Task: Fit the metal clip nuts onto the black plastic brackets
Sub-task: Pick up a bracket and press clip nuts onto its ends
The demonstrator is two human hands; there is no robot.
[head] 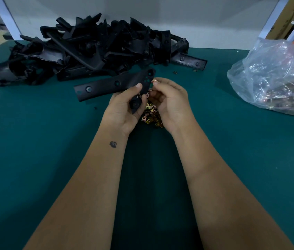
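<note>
My left hand (124,107) grips a long black plastic bracket (112,84) near its right end, with the bar reaching out to the left above the table. My right hand (168,100) pinches a small brass-coloured clip nut (154,80) at its fingertips, right beside the bracket's holed end. Under both hands lies a small heap of clip nuts (150,115), partly hidden by my palms.
A big pile of black brackets (92,49) fills the back of the green table (52,141). A clear plastic bag (276,76) with more clip nuts sits at the right. Two stray nuts (175,72) lie near the pile.
</note>
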